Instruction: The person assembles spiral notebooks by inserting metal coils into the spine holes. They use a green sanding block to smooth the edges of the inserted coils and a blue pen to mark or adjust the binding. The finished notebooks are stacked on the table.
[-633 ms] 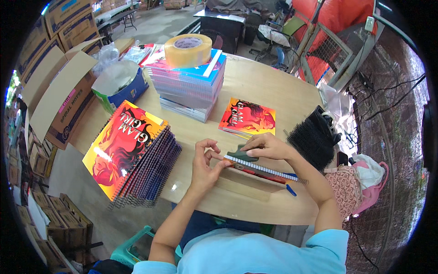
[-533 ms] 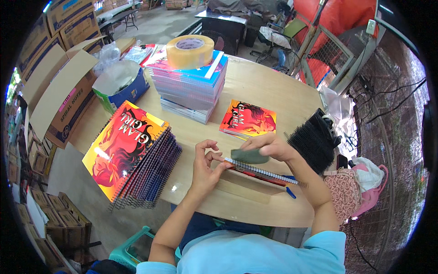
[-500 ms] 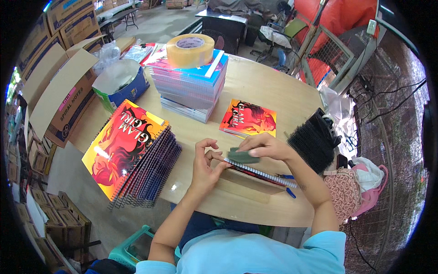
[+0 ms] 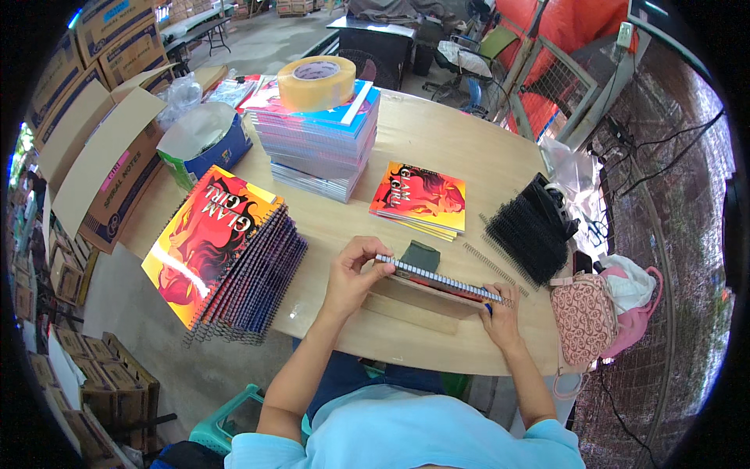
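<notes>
A notebook (image 4: 441, 294) with a spiral along its upper edge stands tilted near the table's front edge. My left hand (image 4: 353, 275) pinches the left end of its spine between thumb and fingers. At the opposite end my right hand (image 4: 502, 319) has its fingers closed around the corner, where the coil sticks out. A bit of blue, perhaps a pen (image 4: 489, 308), shows by those fingers. Just behind the spine rests a dark green pad (image 4: 420, 256), partly hidden by the notebook. A loose black coil (image 4: 495, 265) lies beyond my right hand.
Bound notebooks (image 4: 223, 250) are stacked at left. Behind are a tall pile of books (image 4: 316, 144) with a tape roll (image 4: 316, 82) on top and a small red-yellow pile (image 4: 419, 197). Black coils (image 4: 527, 234) and a pink patterned bag (image 4: 584, 319) stand right; an open carton (image 4: 117, 184) stands left.
My right hand has let go of the green pad, leaving it on the table, and moved right and nearer to the notebook's right end. My left hand keeps its pinch.
</notes>
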Available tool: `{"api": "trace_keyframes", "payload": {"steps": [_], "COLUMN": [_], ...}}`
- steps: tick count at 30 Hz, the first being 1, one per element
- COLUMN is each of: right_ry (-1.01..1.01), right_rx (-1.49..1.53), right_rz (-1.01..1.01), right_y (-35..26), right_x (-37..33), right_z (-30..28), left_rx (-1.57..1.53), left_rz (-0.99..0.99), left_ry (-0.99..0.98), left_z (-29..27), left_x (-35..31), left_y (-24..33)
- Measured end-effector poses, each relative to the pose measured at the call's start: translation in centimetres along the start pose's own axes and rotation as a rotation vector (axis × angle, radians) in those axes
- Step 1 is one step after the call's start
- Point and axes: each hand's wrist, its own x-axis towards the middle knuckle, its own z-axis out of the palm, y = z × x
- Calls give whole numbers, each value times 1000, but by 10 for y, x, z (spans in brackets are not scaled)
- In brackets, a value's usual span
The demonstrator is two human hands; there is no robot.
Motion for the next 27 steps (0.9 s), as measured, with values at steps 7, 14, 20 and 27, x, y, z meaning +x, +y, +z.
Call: {"api": "trace_keyframes", "payload": {"steps": [7, 14, 20, 27], "right_ry": [224, 90, 46, 160], "right_rx": [362, -256, -318, -325], "right_rz": [-208, -1110, -1229, -1276], "right_y": [-38, -134, -146, -149], "right_x": [113, 205, 214, 216], "right_z": [-98, -118, -112, -111], "left_rx": [-173, -238, -210, -239], "left_rz": [-144, -144, -107, -125], "left_ry": [33, 10, 6, -12], "left_z": [11, 6, 5, 3], "left_x": [2, 4, 8, 10], "left_y": [11, 3, 0, 0]}}
